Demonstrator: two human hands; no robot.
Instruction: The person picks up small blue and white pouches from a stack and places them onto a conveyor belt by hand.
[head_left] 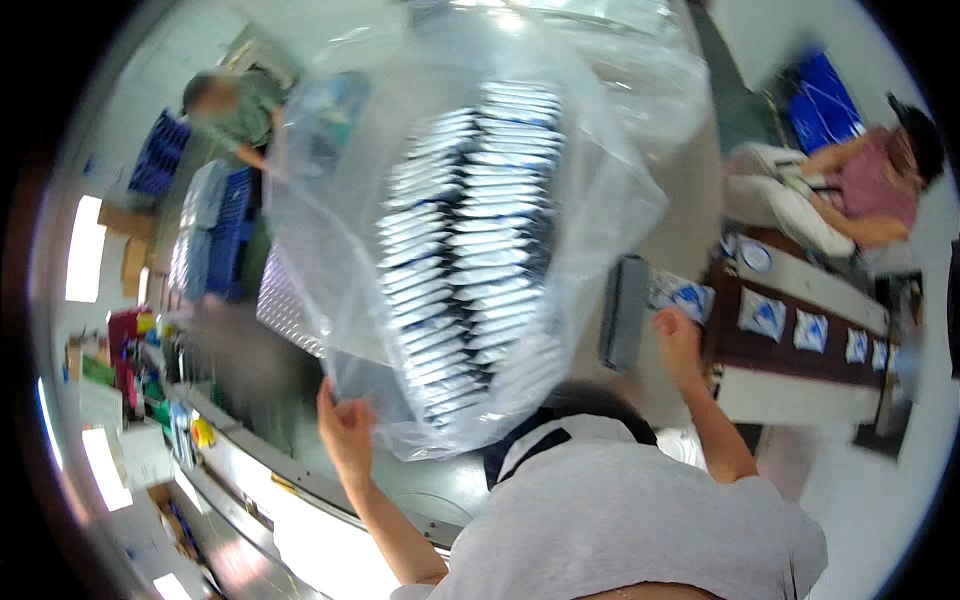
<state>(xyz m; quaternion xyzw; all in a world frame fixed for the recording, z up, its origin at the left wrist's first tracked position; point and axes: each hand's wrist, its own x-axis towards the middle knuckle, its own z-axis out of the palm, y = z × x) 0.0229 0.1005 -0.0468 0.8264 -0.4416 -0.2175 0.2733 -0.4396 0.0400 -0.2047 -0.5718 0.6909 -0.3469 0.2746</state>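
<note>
A large clear plastic bag point(610, 150) lies spread in front of me, holding two long rows of silvery packets point(495, 255) stacked on edge. My left hand point(347, 430) is beside the bag's near left edge, fingers apart, slightly blurred, with nothing visible in it. On the right, my right hand point(680, 340) has its fingers curled at the lower edge of a white-and-blue packet point(688, 298); the fingertips are partly hidden. Between that packet and the bag stands a dark grey block point(625, 312).
A dark conveyor belt point(790, 350) at right carries several white-and-blue packets point(763, 316). One person point(870, 190) sits beyond it; another person point(250, 115) stands at far left by blue crates point(232, 230). Silvery bubble sheeting point(285, 290) lies left of the bag.
</note>
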